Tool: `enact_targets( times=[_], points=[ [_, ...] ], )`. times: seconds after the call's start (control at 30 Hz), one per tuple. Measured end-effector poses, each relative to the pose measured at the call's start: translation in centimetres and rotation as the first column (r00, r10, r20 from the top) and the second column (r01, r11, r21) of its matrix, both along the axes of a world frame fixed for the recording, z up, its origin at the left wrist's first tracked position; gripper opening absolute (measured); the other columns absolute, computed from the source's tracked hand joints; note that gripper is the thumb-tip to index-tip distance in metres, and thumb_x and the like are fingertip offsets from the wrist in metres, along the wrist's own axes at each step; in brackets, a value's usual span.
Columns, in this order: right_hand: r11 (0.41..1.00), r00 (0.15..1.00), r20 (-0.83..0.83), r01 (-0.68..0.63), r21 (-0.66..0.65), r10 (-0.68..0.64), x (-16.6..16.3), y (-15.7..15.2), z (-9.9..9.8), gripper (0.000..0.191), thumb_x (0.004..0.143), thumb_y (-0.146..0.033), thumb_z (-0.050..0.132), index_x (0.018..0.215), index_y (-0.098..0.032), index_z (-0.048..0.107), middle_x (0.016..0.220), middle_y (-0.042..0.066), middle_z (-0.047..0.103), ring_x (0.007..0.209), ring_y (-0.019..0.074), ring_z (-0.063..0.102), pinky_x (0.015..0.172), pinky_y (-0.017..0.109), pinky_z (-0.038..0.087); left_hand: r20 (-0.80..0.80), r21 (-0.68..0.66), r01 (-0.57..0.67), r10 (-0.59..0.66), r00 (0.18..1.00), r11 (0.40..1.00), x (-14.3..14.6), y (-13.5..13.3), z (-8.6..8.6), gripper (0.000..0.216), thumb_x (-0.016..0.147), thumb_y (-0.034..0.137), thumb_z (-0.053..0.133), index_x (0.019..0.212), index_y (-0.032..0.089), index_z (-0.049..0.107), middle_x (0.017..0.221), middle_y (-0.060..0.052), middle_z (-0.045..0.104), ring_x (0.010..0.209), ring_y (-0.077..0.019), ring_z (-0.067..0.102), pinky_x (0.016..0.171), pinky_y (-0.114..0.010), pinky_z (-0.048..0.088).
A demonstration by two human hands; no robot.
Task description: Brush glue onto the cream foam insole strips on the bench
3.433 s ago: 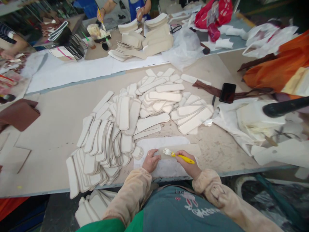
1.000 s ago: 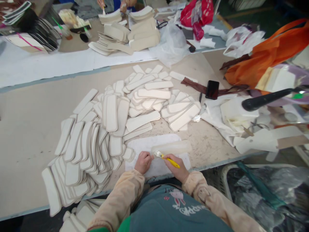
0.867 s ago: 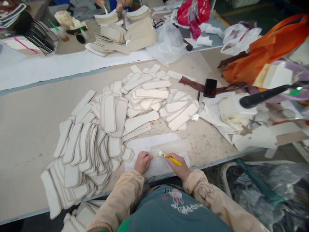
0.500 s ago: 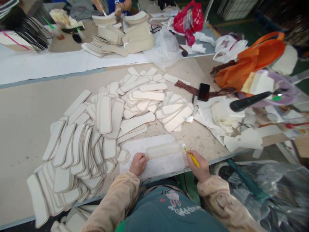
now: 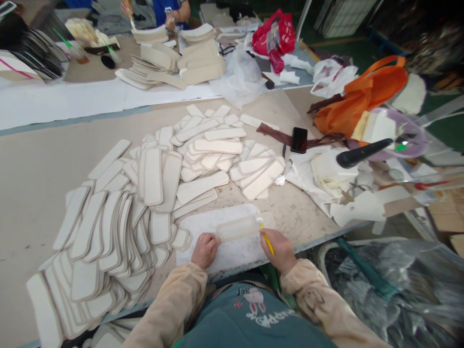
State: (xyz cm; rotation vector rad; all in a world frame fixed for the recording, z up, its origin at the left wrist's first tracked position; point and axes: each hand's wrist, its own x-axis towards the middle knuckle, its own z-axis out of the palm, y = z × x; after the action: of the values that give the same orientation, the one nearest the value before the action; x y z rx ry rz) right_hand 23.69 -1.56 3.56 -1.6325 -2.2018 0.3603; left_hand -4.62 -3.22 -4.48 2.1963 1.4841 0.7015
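Observation:
In my right hand is a brush with a yellow handle. Its whitish tip rests on a long, pale strip with rounded ends, toward the strip's right end. My left hand is closed, with fingertips pressed at the left end of that strip; whether they pinch it or only press it down cannot be made out. Under the strip lies a white sheet at the table's front edge. Left of and beyond the sheet are heaps of similar cream strips, overlapping one another.
A black phone, a brown cloth strip, a white container with a black handle and an orange bag lie to the right. Across the table, a co-worker's hands are above stacked pieces. A plastic-lined bin stands at lower right.
The brush tip and my right hand have moved left along the pale strip. My left hand stays at the strip's left end. The whole view has shifted slightly.

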Motion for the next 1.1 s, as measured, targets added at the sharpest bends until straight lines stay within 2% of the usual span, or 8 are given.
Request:
enact_targets(
  times=[0.07, 0.17, 0.33, 0.43, 0.57, 0.77, 0.97, 1.1],
  points=[
    [0.996, 0.983, 0.165, 0.087, -0.011, -0.084, 1.5, 0.3, -0.3, 0.018, 0.088, -0.023, 0.046, 0.095, -0.017, 0.061, 0.081, 0.008, 0.066, 0.079, 0.0188, 0.06, 0.071, 0.028, 0.044, 0.002, -0.002, 0.003, -0.003, 1.0, 1.0, 0.0, 0.0, 0.0, 0.02, 0.086, 0.021, 0.05, 0.072, 0.016, 0.063, 0.077, -0.006, 0.057, 0.078, -0.0168, 0.047, 0.072, -0.031, 0.042],
    [0.997, 0.961, 0.277, 0.049, -0.068, -0.029, 0.5, 0.2, -0.7, 0.017, 0.087, -0.022, 0.046, 0.089, -0.017, 0.063, 0.073, 0.007, 0.063, 0.073, 0.019, 0.058, 0.065, 0.028, 0.041, -0.002, -0.005, 0.005, -0.005, 1.0, 1.0, 0.0, 0.1, -0.1, 0.02, 0.086, 0.021, 0.049, 0.073, 0.016, 0.064, 0.077, -0.006, 0.057, 0.078, -0.0167, 0.047, 0.072, -0.031, 0.042],
    [0.987, 0.988, 0.075, -0.127, -0.101, 0.135, -2.3, -0.7, -0.2, 0.019, 0.089, -0.023, 0.044, 0.096, -0.019, 0.061, 0.08, 0.005, 0.066, 0.078, 0.016, 0.059, 0.071, 0.025, 0.043, 0.0, 0.002, 0.007, -0.007, 1.0, 1.0, 0.0, 0.2, 0.0, 0.022, 0.087, 0.023, 0.049, 0.073, 0.017, 0.064, 0.076, -0.006, 0.057, 0.077, -0.0165, 0.047, 0.071, -0.031, 0.042],
    [0.999, 0.999, 0.037, -0.004, -0.041, 0.006, 0.2, -0.7, -0.2, 0.021, 0.09, -0.024, 0.043, 0.101, -0.017, 0.06, 0.089, 0.008, 0.067, 0.082, 0.0178, 0.06, 0.075, 0.027, 0.044, 0.003, 0.002, 0.007, -0.007, 1.0, 1.0, 0.0, 0.2, 0.1, 0.022, 0.087, 0.023, 0.048, 0.073, 0.016, 0.065, 0.076, -0.006, 0.057, 0.077, -0.0169, 0.048, 0.071, -0.031, 0.042],
    [0.995, 0.976, 0.206, 0.082, -0.059, -0.069, 2.1, -0.3, -0.8, 0.02, 0.088, -0.024, 0.045, 0.095, -0.017, 0.062, 0.08, 0.008, 0.067, 0.076, 0.0192, 0.06, 0.069, 0.028, 0.043, 0.0, 0.002, 0.009, -0.009, 1.0, 1.0, 0.0, 0.2, 0.2, 0.022, 0.087, 0.022, 0.048, 0.073, 0.017, 0.065, 0.076, -0.007, 0.057, 0.076, -0.0169, 0.048, 0.071, -0.031, 0.042],
    [0.969, 0.98, 0.016, -0.192, -0.155, 0.197, -3.3, -0.5, -0.1, 0.02, 0.089, -0.021, 0.042, 0.092, -0.019, 0.062, 0.077, 0.005, 0.066, 0.076, 0.0165, 0.059, 0.07, 0.026, 0.044, -0.026, -0.008, 0.006, -0.007, 1.0, 1.0, 0.0, 0.1, -0.1, 0.021, 0.086, 0.022, 0.049, 0.074, 0.016, 0.064, 0.076, -0.007, 0.056, 0.077, -0.0172, 0.047, 0.071, -0.031, 0.041],
    [0.996, 0.992, 0.114, 0.059, -0.064, -0.051, 1.3, -0.8, -0.1, 0.019, 0.088, -0.023, 0.045, 0.096, -0.016, 0.061, 0.084, 0.008, 0.067, 0.079, 0.0188, 0.061, 0.072, 0.028, 0.045, -0.006, -0.009, 0.01, -0.01, 1.0, 1.0, 0.0, 0.2, 0.0, 0.019, 0.086, 0.021, 0.05, 0.074, 0.016, 0.064, 0.077, -0.007, 0.057, 0.078, -0.0173, 0.047, 0.072, -0.032, 0.041],
    [0.987, 0.978, 0.204, -0.005, -0.161, 0.038, 0.5, -1.6, -0.1, 0.016, 0.086, -0.022, 0.047, 0.088, -0.018, 0.062, 0.075, 0.006, 0.065, 0.073, 0.018, 0.06, 0.067, 0.026, 0.043, 0.002, -0.012, 0.009, -0.009, 1.0, 1.0, 0.0, 0.1, 0.1, 0.02, 0.086, 0.021, 0.049, 0.075, 0.016, 0.064, 0.078, -0.007, 0.057, 0.078, -0.0173, 0.047, 0.072, -0.032, 0.041]
  ],
)
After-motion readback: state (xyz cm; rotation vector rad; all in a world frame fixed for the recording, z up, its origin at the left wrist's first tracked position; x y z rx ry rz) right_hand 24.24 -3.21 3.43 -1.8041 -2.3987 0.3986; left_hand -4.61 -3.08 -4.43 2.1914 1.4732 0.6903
